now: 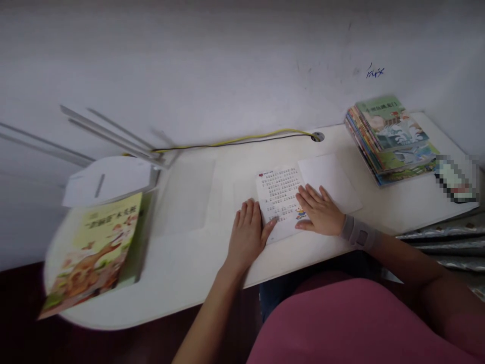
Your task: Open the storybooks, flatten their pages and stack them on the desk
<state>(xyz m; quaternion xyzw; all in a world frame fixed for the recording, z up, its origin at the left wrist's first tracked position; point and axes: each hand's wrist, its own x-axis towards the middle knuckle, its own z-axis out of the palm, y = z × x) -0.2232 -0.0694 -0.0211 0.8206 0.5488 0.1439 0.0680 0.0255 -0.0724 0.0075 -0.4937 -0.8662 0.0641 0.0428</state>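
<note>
An open booklet [282,189] with a printed left page and a blank right page lies on the white table [189,268]. At the booklet's left edge my left hand [250,232] lies flat, its fingers extended and its thumb over the lower part of the printed page. My right hand [320,210] rests palm down across the middle of the booklet, fingers spread, beside a small coloured picture. A grey band [359,235] wraps my right wrist. Neither hand is closed round anything.
A stack of picture books [397,136] stands at the back right, near a blurred-out object [456,179]. A yellow-covered book [94,253] overhangs the left front edge. Behind it are a white device [109,177] and a yellow cable [235,140] along the wall.
</note>
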